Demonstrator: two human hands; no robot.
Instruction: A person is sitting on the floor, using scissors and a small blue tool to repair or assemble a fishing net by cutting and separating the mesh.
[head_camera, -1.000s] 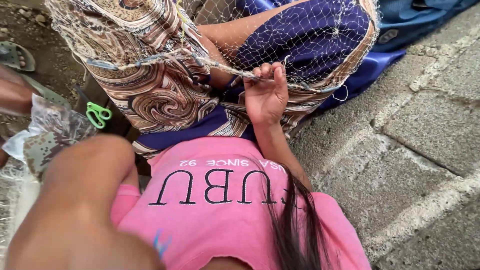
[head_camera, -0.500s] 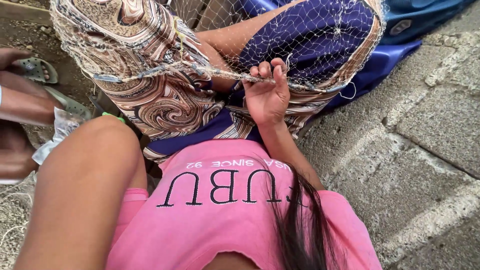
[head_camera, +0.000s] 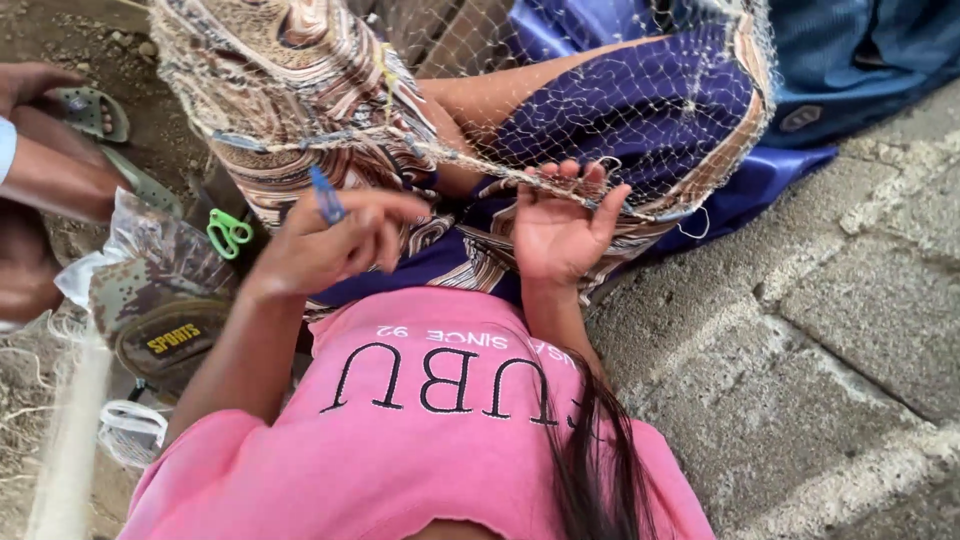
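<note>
Left hand (head_camera: 335, 245) pinches one blue netting needle (head_camera: 326, 196).

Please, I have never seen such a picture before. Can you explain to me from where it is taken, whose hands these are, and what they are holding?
The camera sits on the person's head and looks straight down, so you see their own pink shirt at the bottom and both arms reaching forward. There is no machine, only two bare hands. The left hand pinches a small blue tool, thin like a netting needle. The right hand has its fingers hooked around the corded edge of a fine net, which lies spread over the person's lap, across a patterned brown and blue cloth. On the ground at the left lie green-handled scissors and a camouflage bag. At the far left edge, another person's arm shows, beside a sandal. The right side is rough concrete paving.
</note>
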